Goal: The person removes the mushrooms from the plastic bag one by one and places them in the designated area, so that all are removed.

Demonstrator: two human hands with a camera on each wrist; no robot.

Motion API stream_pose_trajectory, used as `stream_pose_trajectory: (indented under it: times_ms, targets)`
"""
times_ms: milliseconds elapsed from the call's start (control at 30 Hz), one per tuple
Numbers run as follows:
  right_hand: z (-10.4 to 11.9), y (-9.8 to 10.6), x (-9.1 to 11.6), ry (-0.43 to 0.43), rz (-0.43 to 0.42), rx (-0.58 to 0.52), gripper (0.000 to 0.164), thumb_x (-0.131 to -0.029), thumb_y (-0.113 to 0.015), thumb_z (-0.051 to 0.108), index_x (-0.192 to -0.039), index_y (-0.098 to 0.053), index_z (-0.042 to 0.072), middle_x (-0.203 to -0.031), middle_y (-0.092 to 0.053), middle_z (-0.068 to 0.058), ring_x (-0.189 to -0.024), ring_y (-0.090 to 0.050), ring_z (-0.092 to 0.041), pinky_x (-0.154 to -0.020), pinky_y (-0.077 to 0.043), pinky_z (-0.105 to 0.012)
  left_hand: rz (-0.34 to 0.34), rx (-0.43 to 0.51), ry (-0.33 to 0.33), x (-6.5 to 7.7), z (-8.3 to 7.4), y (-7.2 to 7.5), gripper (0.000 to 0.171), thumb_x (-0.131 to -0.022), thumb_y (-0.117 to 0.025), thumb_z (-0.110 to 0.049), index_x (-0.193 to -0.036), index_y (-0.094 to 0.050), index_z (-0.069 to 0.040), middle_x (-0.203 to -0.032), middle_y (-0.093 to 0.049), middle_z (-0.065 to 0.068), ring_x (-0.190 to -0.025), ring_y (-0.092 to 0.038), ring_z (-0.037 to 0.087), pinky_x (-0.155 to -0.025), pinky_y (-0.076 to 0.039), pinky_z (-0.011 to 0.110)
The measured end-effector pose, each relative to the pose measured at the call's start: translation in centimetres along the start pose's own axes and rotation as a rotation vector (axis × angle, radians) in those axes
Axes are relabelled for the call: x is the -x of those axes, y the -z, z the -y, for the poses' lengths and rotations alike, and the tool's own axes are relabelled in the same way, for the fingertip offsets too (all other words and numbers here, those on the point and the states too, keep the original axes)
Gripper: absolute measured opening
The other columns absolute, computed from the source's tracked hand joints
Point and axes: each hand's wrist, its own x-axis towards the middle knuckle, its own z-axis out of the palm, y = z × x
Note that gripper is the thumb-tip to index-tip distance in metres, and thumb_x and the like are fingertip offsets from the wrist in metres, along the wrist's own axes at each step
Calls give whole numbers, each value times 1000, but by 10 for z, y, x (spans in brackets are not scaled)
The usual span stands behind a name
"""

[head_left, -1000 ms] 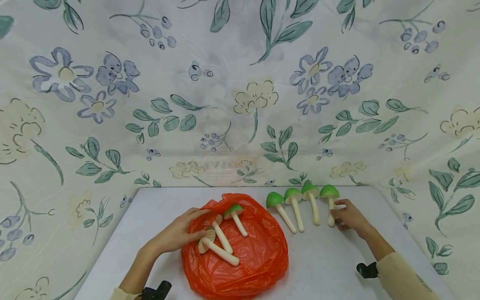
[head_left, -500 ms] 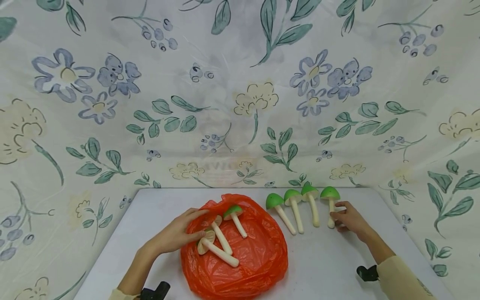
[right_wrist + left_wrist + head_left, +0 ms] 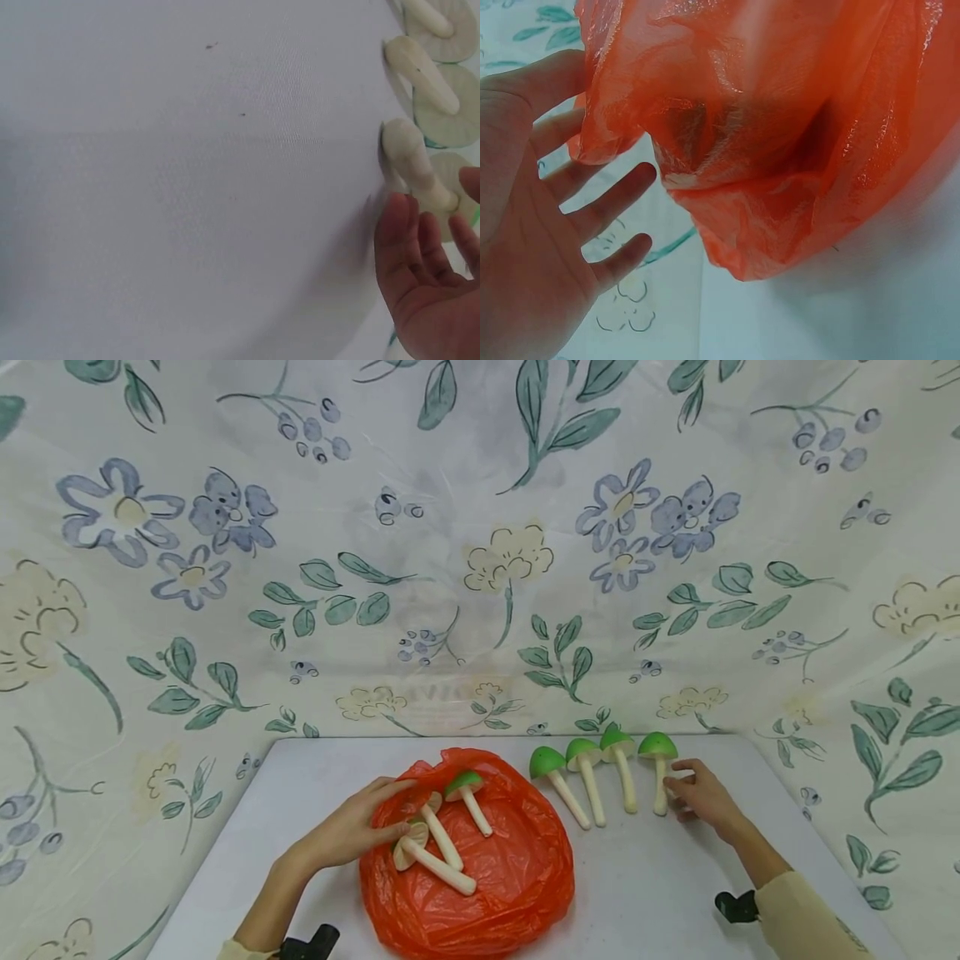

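My left hand [image 3: 360, 827] holds the left rim of the red plastic bag [image 3: 517, 893]. In the left wrist view the film of the bag covers the tips of the thumb and forefinger, while the other fingers spread apart. Inside the bag lie 3 mushrooms with pale stems, one a green-capped mushroom [image 3: 474, 810] near the back. Beside the rightmost mushroom [image 3: 659, 777] of a row on the table, my right hand [image 3: 705, 797] has loosely bent fingers close to its stem. Thumb and fingers stand apart in the right wrist view, where that stem [image 3: 405, 150] lies just above the fingertips.
More green-capped mushrooms, including a nearby mushroom [image 3: 621, 768], lie in the row between the bag and my right hand. The white table [image 3: 645, 893] ends at a floral cloth [image 3: 480, 568] rising behind it. Black camera mounts sit by both wrists.
My right hand has shifted slightly to the right from the last mushroom's stem. My left hand, the bag and the mushrooms have stayed in place.
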Motion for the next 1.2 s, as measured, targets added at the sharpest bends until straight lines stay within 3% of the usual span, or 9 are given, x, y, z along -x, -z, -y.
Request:
stream_pose_trajectory:
  times_ms: [233,433,600,800,933,1033,1200]
  targets:
    - [13,-7,2,66,-64,43,51,-104,-55,31,-141,-42,-2,-110,-56,-18,-82,-60,-20,-64,-55,-31,1,-12,-16,0,2,0,58,-94,-72,-30,-146,-51,-16,-142,-51,10,-132,-49,38,-102,-45,65]
    - [36,-27,2,179,-37,59,42,-104,-56,29,-134,-52,-1,-108,-61,-22,-76,-59,-21,-59,-55,-32,1,-4,-9,1,1,0,58,-94,-72,-30,-146,-52,-16,-141,-51,9,-132,-49,38,-102,-44,65]
    - [56,-50,1,264,72,51,37,-102,-60,27,-126,-58,-1,-98,-62,-21,-72,-58,-22,-56,-55,-34,4,15,0,1,-1,0,58,-94,-72,-31,-146,-52,-15,-141,-51,10,-132,-48,38,-102,-44,65]
    - [87,-84,9,334,293,110,32,-100,-62,25,-122,-63,2,-94,-63,-17,-73,-60,-24,-59,-56,-32,12,19,6,1,-2,0,58,-94,-72,-32,-146,-52,-16,-142,-50,10,-132,-48,39,-102,-44,65]
    - [110,-107,13,388,426,152,30,-100,-62,25,-120,-66,4,-96,-65,-16,-73,-62,-29,-59,-58,-38,7,14,-1,1,-2,0,58,-94,-72,-32,-146,-52,-15,-142,-50,10,-132,-48,39,-102,-45,66]
    - [128,-124,15,417,489,184,29,-99,-64,26,-119,-67,5,-97,-65,-11,-74,-62,-29,-60,-58,-39,7,19,-4,1,-2,0,58,-94,-72,-31,-146,-52,-15,-142,-50,9,-132,-48,38,-102,-44,65]
    - [151,-153,16,440,535,277,27,-96,-68,30,-117,-68,13,-96,-63,1,-78,-60,-18,-66,-54,-30,14,27,-3,0,-2,-1,58,-94,-72,-30,-146,-51,-16,-142,-50,9,-132,-48,38,-102,-44,65]
